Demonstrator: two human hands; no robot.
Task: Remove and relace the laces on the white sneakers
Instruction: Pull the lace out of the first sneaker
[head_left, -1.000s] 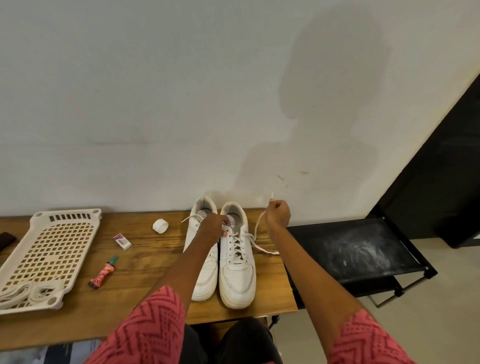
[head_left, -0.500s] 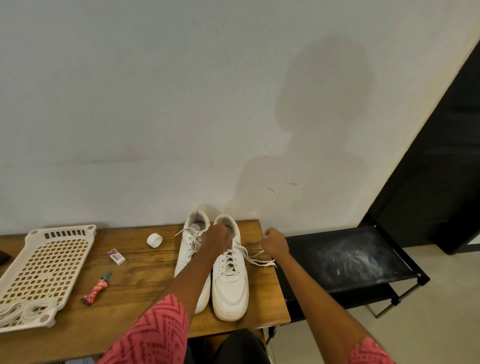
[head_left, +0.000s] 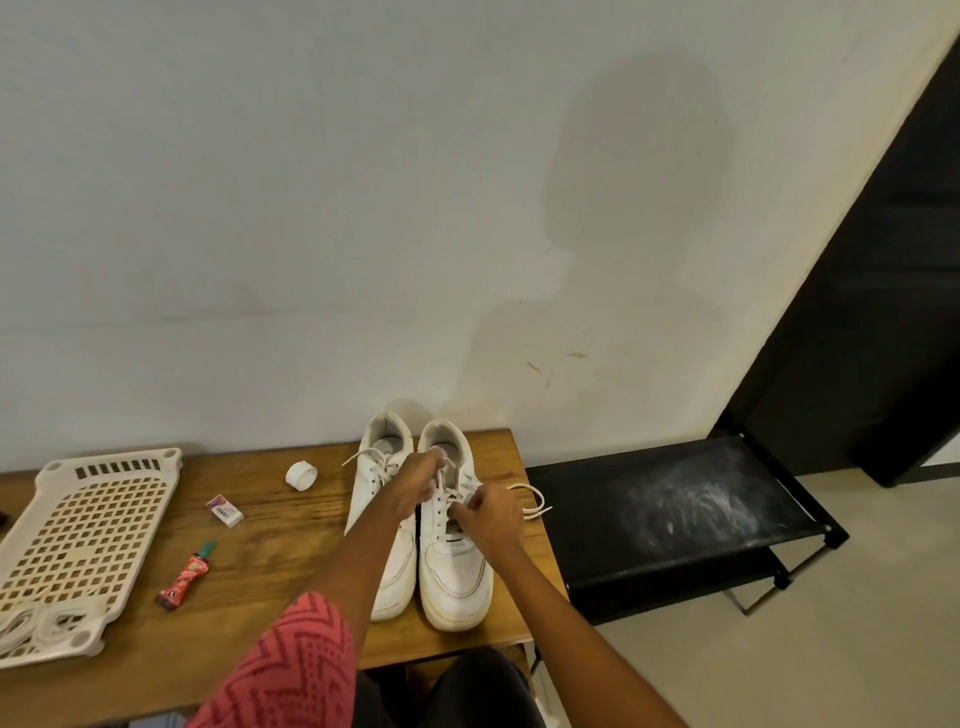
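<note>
two white sneakers are sitting side by side near the right edge of the wooden tabletop (head_left: 270, 551), heels toward the wall and toes toward the person. the left sneaker (head_left: 382, 519) is lying partly under the left forearm, its lace loose across the tongue. the right sneaker (head_left: 453, 571) is standing just beside it, touching or nearly so. the left hand (head_left: 418, 486) is reaching over the right sneaker's upper eyelets, its grip curling around the lace (head_left: 530, 501) there. the right hand (head_left: 491, 514) is resting over the same shoe's eyelet rows, fingers curled in a grip pinching the lace, whose free ends are trailing in a loop toward the right edge of the tabletop. toward the left edge a white perforated tray (head_left: 88, 535) is lying flat, with coiled white laces (head_left: 36, 621) in its near corner. between the tray and the sneakers an eraser (head_left: 224, 511), a small red tube (head_left: 188, 574) and a white roll of tape (head_left: 301, 474) are lying apart from one another. a black rack (head_left: 675, 519) is standing just beside the right edge of the tabletop.
</note>
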